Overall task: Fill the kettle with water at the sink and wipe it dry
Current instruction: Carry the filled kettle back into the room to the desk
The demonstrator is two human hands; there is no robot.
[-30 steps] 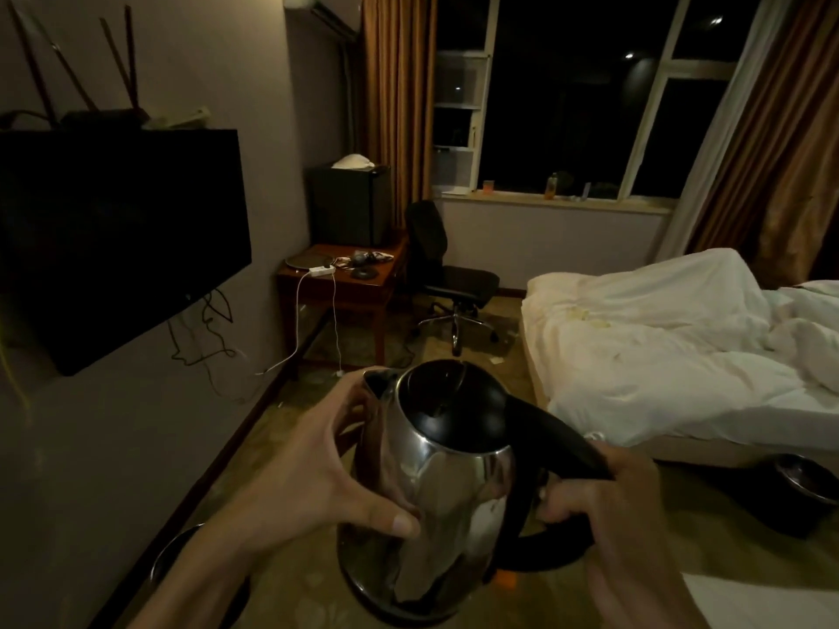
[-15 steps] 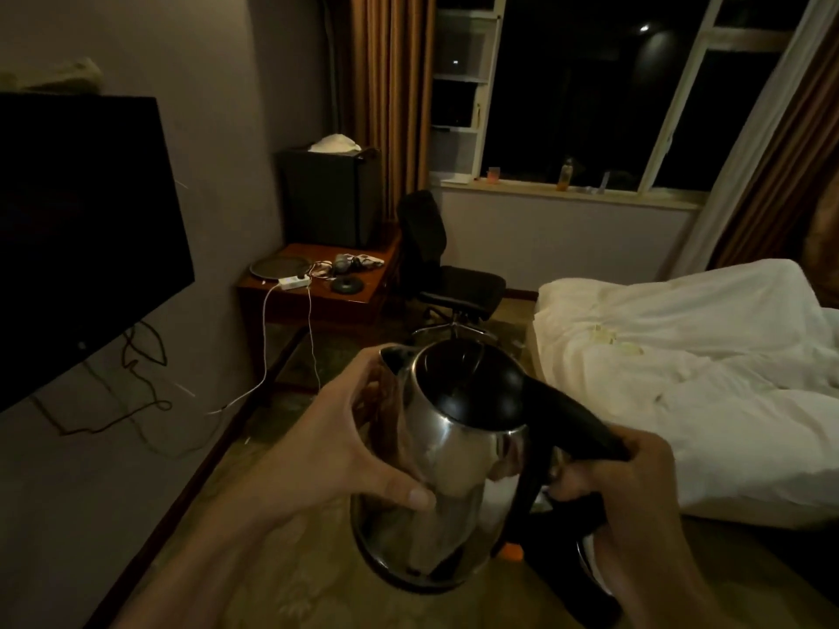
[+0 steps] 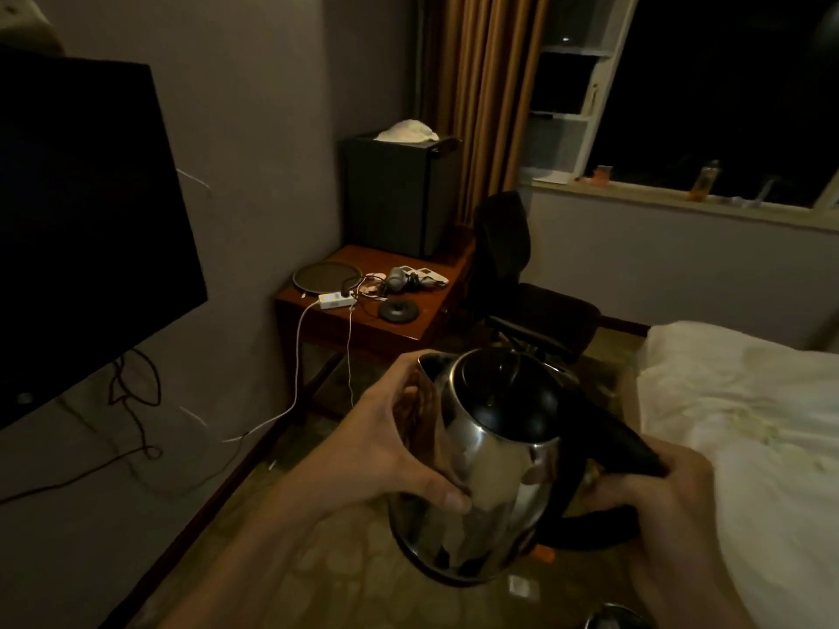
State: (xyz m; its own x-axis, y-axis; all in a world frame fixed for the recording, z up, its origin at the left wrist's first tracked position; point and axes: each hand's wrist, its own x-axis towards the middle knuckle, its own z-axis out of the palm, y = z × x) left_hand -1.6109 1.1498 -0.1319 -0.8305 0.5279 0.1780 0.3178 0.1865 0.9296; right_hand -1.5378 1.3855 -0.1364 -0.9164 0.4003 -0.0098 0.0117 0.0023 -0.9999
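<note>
Kettle (image 3: 490, 465) held w/ both hands: left hand (image 3: 386, 451) on body, right hand (image 3: 658, 497) on handle.

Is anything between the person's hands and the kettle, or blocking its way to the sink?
Nothing separates them: the left hand cups the kettle body and the right hand grips its black handle. No sink is in view, so the way to it cannot be judged.

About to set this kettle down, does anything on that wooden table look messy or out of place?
Somewhat: cables and small gadgets lie tangled beside the kettle base, and white power-strip cords trail off the table edge.
</note>
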